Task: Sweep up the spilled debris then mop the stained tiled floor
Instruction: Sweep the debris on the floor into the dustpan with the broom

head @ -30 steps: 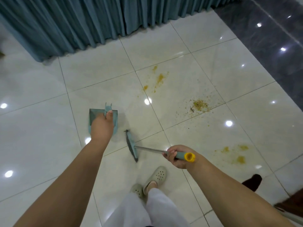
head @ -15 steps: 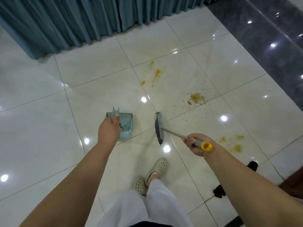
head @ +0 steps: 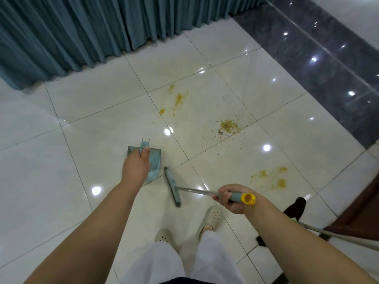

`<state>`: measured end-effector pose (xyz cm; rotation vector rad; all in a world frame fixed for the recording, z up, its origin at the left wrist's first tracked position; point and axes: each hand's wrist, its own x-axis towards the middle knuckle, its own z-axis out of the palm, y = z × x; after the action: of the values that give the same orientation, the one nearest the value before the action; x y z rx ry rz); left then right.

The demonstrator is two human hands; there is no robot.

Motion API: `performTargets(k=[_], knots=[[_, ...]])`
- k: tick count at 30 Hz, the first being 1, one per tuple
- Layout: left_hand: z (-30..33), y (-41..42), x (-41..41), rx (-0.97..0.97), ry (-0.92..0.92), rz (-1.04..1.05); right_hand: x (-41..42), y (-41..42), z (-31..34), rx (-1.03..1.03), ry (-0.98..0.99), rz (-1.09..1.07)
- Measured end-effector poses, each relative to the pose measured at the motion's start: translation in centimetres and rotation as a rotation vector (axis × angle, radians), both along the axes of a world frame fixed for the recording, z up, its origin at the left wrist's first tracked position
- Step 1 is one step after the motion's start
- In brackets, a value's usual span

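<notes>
My left hand grips the handle of a teal dustpan held low over the cream tiled floor. My right hand holds the grey grip of a short broom with a yellow end cap; its teal brush head sits just right of the dustpan. A pile of crumbly debris lies ahead to the right. Yellow stains mark the tiles farther ahead and at the right.
Teal curtains hang along the far side. A dark glossy floor band runs at the right. A grey pole and dark brown furniture are at the lower right. My feet in beige clogs stand below the broom.
The dustpan and broom shifted right across the tiles toward the debris, and the brush head came close beside the pan. My feet stepped forward.
</notes>
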<state>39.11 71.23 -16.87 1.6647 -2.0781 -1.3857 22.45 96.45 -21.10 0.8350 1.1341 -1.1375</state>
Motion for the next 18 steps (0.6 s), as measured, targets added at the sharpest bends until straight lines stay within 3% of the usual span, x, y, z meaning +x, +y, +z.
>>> performTargets(k=[10,18], knots=[[-0.8,2.9,-10.1,-0.023,-0.025,0.039,-15.3,0.7,0.7,0.065,0.018,0.164],[-2.3,6.2,-18.8,0.064,0.023,0.123,-28.8,2.3,1.6,0.058,0.024,0.201]])
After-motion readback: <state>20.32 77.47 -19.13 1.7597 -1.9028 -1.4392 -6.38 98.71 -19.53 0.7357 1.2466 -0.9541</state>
